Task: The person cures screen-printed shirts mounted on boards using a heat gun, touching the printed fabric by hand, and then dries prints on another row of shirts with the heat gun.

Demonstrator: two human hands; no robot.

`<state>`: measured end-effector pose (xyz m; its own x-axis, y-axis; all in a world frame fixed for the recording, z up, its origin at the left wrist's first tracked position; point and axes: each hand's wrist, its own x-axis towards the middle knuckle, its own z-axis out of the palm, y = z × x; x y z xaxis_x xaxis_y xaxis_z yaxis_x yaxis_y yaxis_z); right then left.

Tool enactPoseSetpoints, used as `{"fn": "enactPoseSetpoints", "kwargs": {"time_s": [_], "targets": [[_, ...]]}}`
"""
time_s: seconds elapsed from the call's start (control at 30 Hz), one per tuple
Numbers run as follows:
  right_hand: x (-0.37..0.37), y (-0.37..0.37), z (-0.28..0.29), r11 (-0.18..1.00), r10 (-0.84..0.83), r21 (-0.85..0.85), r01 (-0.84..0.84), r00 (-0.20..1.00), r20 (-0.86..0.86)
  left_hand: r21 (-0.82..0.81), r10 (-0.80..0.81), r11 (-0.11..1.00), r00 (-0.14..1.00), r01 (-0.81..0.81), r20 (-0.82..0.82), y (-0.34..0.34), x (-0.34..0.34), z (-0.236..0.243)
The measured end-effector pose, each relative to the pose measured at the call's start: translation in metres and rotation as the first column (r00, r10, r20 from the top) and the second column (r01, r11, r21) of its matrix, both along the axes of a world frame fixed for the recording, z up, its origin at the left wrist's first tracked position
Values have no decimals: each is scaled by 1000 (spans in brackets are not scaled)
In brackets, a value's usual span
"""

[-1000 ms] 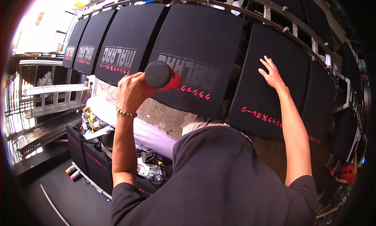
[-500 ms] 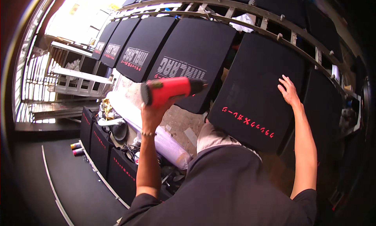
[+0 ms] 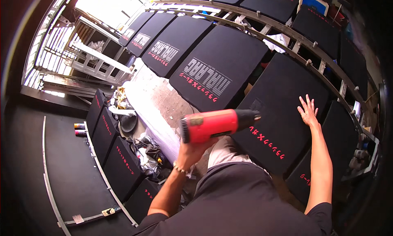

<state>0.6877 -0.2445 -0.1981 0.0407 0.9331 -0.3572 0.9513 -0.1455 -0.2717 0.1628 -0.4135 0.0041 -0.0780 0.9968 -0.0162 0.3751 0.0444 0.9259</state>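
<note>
Red heat gun (image 3: 215, 124) gripped in my left hand (image 3: 194, 153), its black nozzle (image 3: 246, 119) over a black cloth panel (image 3: 280, 86). My right hand (image 3: 309, 112), open, is on or just above that panel; I can't tell which. Beyond runs a metal rail (image 3: 286, 28).

Landmark: white metal frame (image 3: 102, 54). Beyond it, a large bright opening (image 3: 108, 7), overexposed; detail outside largely unreadable. Left of the frame, a slatted wall (image 3: 55, 45), with thin bars of light showing between the slats. Right of the frame, a patch of worn, grey-brown floor (image 3: 164, 97). Further right, long metal rails (image 3: 282, 26) with pegs, curved by the lens. Below the frame, a dark table (image 3: 69, 150) with pale strips (image 3: 44, 148) along it. Light strongest behind the frame; area farthest right of it in deep shade.
</note>
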Motion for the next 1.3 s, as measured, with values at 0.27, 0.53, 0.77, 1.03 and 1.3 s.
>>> {"fn": "enactPoseSetpoints", "kwargs": {"time_s": [0.27, 0.53, 0.77, 1.03, 1.3], "targets": [[-11, 4, -11, 990, -122, -63, 128, 988, 92, 84, -240, 860, 544, 503, -804, 149, 41, 59], [-8, 7, -16, 969, -222, -95, 227, 973, 57, 87, -326, 795, 544, 600, -773, 234, 93, 18], [-6, 6, -24, 958, -275, -60, 279, 959, 64, 32, -397, 753, 492, 657, -775, 264, 91, 9], [-7, 6, -22, 953, -289, -71, 295, 954, 82, -17, -385, 768, 439, 641, -812, 295, 76, -9], [-14, 6, -21, 947, -314, -50, 317, 948, 61, 26, -562, 643, 495, 765, -662, 280, 128, -12]]}}
